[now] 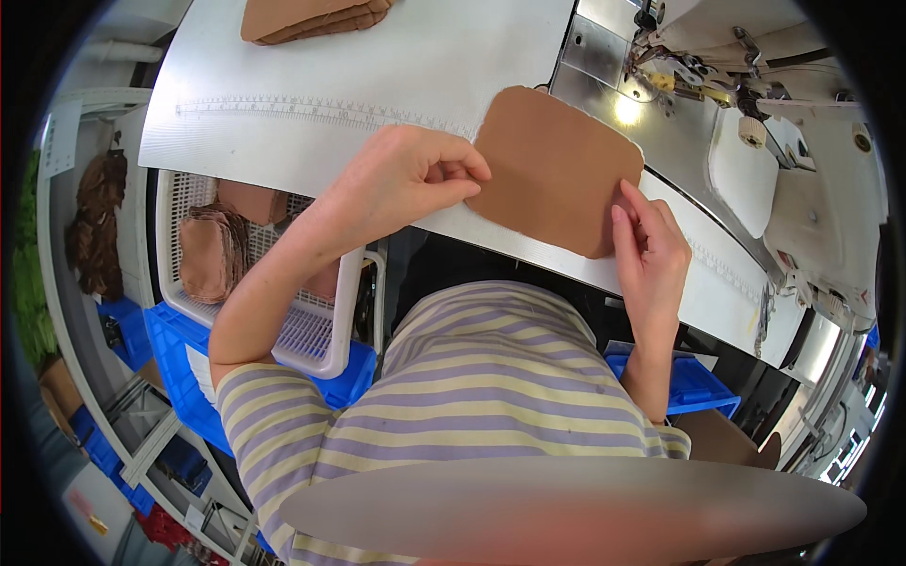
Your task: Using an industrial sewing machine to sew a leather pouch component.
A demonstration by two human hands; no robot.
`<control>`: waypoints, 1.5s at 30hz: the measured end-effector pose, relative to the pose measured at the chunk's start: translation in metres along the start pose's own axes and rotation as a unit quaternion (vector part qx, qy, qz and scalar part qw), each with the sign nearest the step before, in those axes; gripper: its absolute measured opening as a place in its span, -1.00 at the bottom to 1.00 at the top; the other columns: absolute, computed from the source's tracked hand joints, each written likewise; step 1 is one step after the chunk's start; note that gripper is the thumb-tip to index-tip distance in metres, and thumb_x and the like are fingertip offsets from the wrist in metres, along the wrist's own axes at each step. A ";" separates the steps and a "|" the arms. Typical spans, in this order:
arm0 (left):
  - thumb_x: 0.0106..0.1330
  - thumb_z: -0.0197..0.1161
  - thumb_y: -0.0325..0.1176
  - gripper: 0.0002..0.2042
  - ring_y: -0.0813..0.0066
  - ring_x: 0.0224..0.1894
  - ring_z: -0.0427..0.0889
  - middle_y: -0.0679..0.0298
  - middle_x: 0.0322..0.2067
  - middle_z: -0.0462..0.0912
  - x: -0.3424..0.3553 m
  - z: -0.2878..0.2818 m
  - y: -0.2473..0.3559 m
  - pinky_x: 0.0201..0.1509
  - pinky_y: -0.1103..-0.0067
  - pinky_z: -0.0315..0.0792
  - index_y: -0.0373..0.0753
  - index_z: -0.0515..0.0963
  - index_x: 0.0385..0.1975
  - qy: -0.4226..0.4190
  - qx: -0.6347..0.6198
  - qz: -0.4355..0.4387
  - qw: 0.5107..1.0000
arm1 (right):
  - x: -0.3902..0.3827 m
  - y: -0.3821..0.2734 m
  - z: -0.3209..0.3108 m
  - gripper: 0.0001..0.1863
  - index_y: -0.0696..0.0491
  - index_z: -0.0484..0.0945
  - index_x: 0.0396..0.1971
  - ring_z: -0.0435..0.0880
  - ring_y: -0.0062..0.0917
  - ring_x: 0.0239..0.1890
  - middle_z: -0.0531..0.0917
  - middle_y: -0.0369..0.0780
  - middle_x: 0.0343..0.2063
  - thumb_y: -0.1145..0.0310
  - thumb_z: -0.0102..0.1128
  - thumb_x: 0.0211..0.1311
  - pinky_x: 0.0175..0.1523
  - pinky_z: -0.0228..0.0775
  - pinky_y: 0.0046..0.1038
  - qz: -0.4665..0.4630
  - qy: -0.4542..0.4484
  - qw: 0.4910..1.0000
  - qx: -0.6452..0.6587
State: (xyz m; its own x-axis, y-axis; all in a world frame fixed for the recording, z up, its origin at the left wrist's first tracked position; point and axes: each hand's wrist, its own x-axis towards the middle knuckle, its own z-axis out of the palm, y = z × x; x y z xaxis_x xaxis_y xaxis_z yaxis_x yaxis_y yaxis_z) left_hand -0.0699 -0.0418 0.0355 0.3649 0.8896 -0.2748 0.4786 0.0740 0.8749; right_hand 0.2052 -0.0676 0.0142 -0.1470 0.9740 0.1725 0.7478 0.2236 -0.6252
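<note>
Head view: a white worktable [453,71] spans the middle; a sewing machine [821,193] stands right; a rack [151,453] lines the far left; a brown panel [557,174] is at the table's near edge, sides pinched by left hand [406,176] and right hand [654,243].

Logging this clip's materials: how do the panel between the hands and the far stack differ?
The panel is one piece; the stack has several layers. The left hand and right hand touch the panel's edges; neither touches the stack, which lies on the table. The panel is fully in frame; the picture's top cuts off the stack. Both are brown.
</note>
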 end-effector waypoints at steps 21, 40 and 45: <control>0.27 0.27 -0.50 -0.84 0.83 -0.48 0.40 0.52 -0.56 0.49 0.002 -0.017 -0.023 -0.40 0.77 0.29 -0.21 0.66 -0.17 0.261 0.024 0.075 0.962 | -0.001 0.001 0.002 -0.70 0.17 0.58 -0.11 0.58 -0.40 -0.55 0.54 -0.19 -0.47 0.55 0.30 0.10 -0.44 0.43 -0.41 -0.027 0.004 0.999 -0.038; 0.10 0.37 -0.39 -0.86 0.23 -0.17 0.58 0.26 -0.16 0.59 0.043 0.045 0.000 -0.11 0.41 0.47 -0.20 0.63 -0.34 0.081 0.236 0.385 0.888 | -0.004 0.022 -0.021 -0.78 0.13 0.63 -0.17 0.53 -0.46 -0.58 0.54 -0.21 -0.50 0.56 0.26 0.15 -0.45 0.39 -0.49 -0.020 0.031 0.999 0.003; 0.06 0.40 -0.38 -0.84 0.23 -0.15 0.59 0.28 -0.13 0.59 0.045 0.049 0.004 -0.12 0.40 0.49 -0.19 0.62 -0.36 0.069 0.245 0.404 0.879 | -0.021 0.036 -0.032 -0.68 0.12 0.65 -0.15 0.55 -0.50 -0.41 0.57 -0.22 -0.37 0.69 0.20 0.06 -0.33 0.40 -0.55 -0.091 0.011 0.995 -0.024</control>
State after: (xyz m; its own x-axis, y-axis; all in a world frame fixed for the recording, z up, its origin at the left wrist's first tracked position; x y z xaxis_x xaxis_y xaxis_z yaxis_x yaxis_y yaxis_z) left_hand -0.0125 -0.0241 0.0067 0.6591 0.6111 0.4383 0.4061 -0.7798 0.4766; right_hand 0.2556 -0.0810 0.0124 -0.2695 0.9161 0.2969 0.7405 0.3942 -0.5443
